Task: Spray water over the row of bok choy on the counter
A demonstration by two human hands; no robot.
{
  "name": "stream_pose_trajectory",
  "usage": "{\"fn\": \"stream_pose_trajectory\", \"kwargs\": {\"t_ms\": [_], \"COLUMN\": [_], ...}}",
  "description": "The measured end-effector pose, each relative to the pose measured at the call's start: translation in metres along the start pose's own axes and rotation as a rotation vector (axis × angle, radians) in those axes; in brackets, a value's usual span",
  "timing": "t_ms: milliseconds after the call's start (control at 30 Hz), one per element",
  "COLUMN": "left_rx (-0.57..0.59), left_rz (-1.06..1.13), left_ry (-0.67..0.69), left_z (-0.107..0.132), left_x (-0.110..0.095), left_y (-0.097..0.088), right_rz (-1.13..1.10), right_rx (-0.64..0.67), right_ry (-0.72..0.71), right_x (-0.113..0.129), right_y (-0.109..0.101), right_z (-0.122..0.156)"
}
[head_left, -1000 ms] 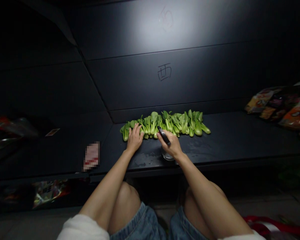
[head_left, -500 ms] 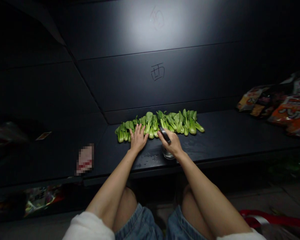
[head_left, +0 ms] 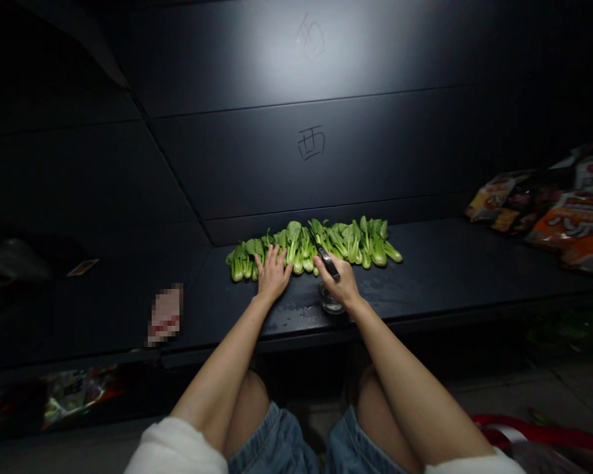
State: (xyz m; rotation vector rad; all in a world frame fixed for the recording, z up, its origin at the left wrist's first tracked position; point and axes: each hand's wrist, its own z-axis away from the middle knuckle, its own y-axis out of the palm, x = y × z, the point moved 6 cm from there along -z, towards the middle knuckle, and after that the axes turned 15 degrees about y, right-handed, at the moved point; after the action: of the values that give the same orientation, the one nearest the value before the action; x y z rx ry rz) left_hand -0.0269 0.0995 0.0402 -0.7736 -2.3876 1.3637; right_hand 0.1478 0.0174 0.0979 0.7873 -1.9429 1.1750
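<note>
A row of small green bok choy point(head_left: 356, 242) lies along the back of a dark shelf point(head_left: 449, 276). My left hand point(head_left: 271, 273) rests flat with fingers spread on the stalks at the row's left part. My right hand point(head_left: 340, 282) is closed round a clear spray bottle point(head_left: 330, 299) with a dark nozzle that points up and left toward the greens. The bottle's base stands on the wet shelf surface.
Colourful snack bags point(head_left: 563, 210) are piled at the right end of the shelf. A small card point(head_left: 165, 315) and a label point(head_left: 82, 266) lie on the lower shelf to the left, with more packets point(head_left: 74, 398) below. A red strap point(head_left: 534, 434) lies on the floor at right.
My left hand slid right along the greens and spread flat. The view shifted a little, so the shelf contents sit further left in frame. My right hand kept its hold on the bottle.
</note>
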Motion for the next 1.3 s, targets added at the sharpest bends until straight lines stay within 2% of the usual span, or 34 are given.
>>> {"fn": "stream_pose_trajectory", "kwargs": {"t_ms": [367, 633, 1000, 1300], "left_rx": [-0.012, 0.010, -0.001, -0.022], "left_rz": [-0.022, -0.016, -0.014, -0.021], "left_ry": [0.075, 0.069, 0.051, 0.054], "left_z": [-0.002, -0.002, -0.005, -0.006], "left_x": [-0.011, -0.009, -0.010, -0.012], "left_y": [-0.001, 0.004, 0.006, 0.003], "right_rz": [-0.009, 0.008, 0.028, 0.060], "right_rx": [-0.071, -0.111, -0.168, -0.196], "right_ry": [0.063, 0.075, 0.142, 0.144], "right_x": [-0.009, -0.012, -0.031, -0.033], "right_y": [-0.005, -0.012, -0.036, -0.039], "right_z": [0.001, 0.001, -0.002, -0.003]}}
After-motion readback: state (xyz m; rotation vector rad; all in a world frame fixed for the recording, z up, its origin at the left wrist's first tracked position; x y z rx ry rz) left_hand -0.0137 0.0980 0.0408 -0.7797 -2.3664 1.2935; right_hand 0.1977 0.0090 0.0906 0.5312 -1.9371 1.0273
